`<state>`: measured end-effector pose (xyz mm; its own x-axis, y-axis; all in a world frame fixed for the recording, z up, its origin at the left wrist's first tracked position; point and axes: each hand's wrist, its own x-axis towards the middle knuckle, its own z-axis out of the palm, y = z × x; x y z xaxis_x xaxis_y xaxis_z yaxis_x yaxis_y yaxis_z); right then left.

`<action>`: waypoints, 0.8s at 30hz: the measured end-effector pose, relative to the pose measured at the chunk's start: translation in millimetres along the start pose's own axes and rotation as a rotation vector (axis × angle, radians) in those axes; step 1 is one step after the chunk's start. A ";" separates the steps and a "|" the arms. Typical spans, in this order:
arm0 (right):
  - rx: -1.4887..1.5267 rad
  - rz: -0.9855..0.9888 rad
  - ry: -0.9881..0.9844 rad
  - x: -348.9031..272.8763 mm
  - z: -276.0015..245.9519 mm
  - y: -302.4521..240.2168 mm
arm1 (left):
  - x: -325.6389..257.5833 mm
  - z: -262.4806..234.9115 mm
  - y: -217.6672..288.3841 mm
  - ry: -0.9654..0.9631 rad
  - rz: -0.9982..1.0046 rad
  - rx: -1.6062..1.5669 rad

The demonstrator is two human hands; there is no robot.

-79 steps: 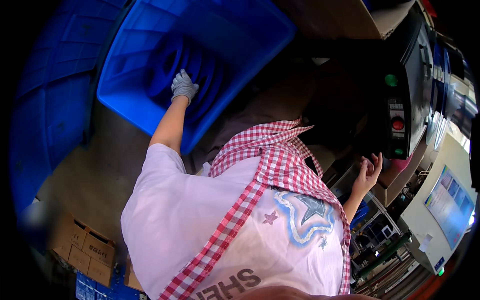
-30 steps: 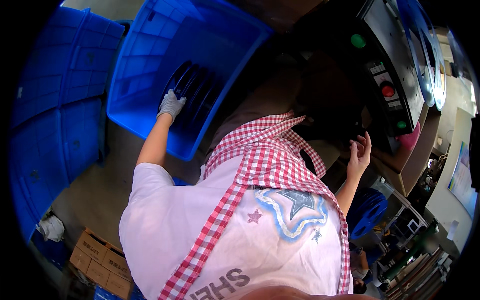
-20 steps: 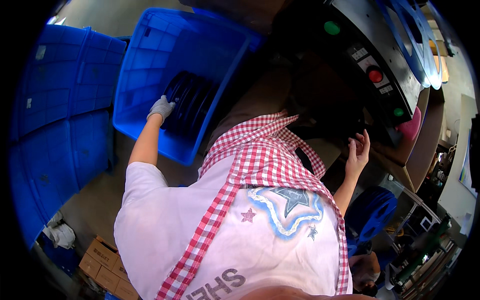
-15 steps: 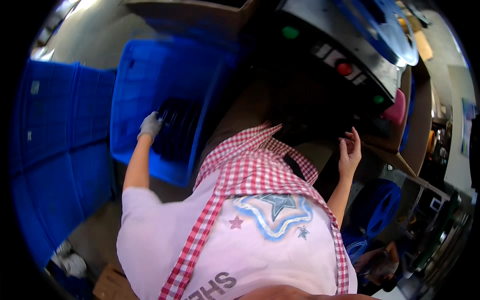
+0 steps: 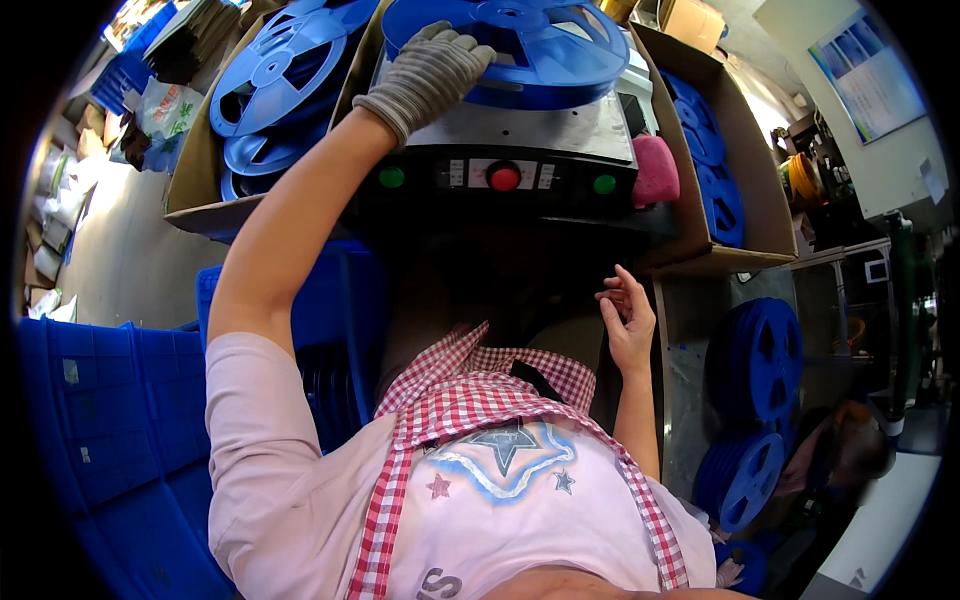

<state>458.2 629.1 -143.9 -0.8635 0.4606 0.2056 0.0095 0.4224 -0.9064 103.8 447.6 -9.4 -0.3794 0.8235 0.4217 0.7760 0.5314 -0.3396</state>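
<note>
My left hand [image 5: 425,75], in a grey knit glove, reaches up and grips the near rim of a large blue reel [image 5: 545,45]. The reel lies flat on top of a grey machine [image 5: 520,130], whose front panel carries a red button [image 5: 504,177] between two green ones. My right hand [image 5: 628,325] is bare. It hangs in front of the dark opening under the panel with its fingers loosely curled and apart, holding nothing. A pink shirt and a red checked apron fill the lower view.
A cardboard box [image 5: 195,150] at upper left holds more blue reels [image 5: 280,70]. Another box [image 5: 745,190] with reels stands right of the machine, a pink cloth [image 5: 655,170] beside it. Blue crates [image 5: 110,430] stack at lower left. More reels [image 5: 760,350] lean at lower right.
My left hand has left the blue crate with dark parts and risen to the reel on top of the machine. The view has tilted upward. My right hand stays near the machine front.
</note>
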 end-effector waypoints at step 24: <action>0.037 0.072 -0.282 6.8 72.4 19.0 | -636.5 22.0 8.7 -0.379 -1.286 -0.344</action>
<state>416.0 583.8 -186.4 -0.9675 0.2507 0.0341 0.0620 0.3655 -0.9287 341.0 -67.6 -299.2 -0.9854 -0.1703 0.0063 -0.1569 0.9212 0.3560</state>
